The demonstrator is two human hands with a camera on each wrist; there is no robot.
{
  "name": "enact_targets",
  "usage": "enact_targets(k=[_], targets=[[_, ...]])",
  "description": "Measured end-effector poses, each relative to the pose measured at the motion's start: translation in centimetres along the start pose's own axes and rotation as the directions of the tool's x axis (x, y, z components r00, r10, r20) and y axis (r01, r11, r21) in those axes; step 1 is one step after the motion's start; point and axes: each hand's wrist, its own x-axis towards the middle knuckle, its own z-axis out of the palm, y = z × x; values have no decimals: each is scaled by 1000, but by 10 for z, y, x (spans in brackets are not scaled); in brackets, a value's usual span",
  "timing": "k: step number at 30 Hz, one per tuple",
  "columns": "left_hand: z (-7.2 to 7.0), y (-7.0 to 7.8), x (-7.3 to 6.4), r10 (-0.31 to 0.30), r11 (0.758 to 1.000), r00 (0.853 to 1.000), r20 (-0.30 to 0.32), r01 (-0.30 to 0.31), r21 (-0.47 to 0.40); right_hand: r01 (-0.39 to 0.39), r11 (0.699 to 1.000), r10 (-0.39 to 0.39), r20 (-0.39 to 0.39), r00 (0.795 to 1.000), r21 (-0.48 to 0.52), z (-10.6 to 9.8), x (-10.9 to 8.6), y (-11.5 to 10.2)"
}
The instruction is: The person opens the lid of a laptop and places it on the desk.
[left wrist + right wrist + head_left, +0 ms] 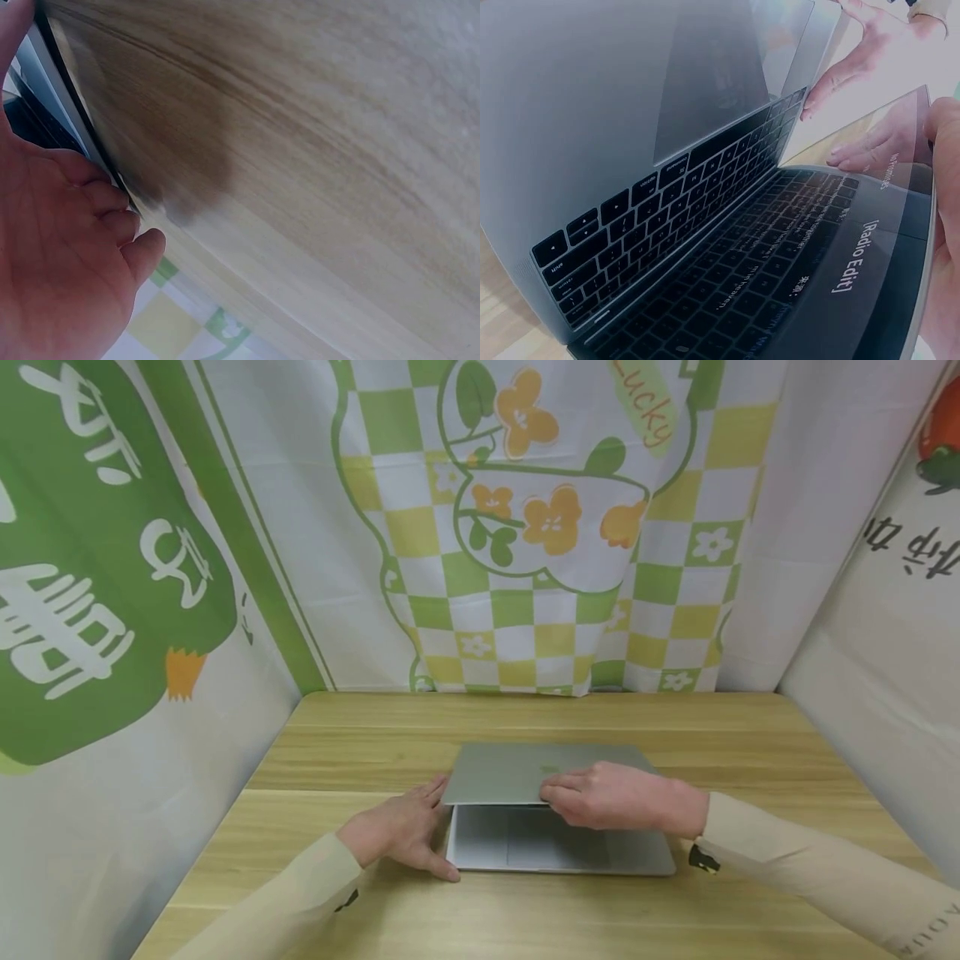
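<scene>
Laptop (525,843) lying on surface (420,922), lid (510,774) standing part-raised. Right hand (618,797) pinching lid's free edge; left hand (405,831), fingers spread, touching left side of base (476,843). Lid likely feeling stiff, light, slippery; screen (885,277) probably fragile, so edge hold seeming safest.
</scene>
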Motion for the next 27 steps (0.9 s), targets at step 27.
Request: enact_targets(k=[27], targets=[[-5, 6, 3, -85, 993, 991, 101, 76, 86, -74, 990, 72, 25, 997, 120, -11, 5, 17]])
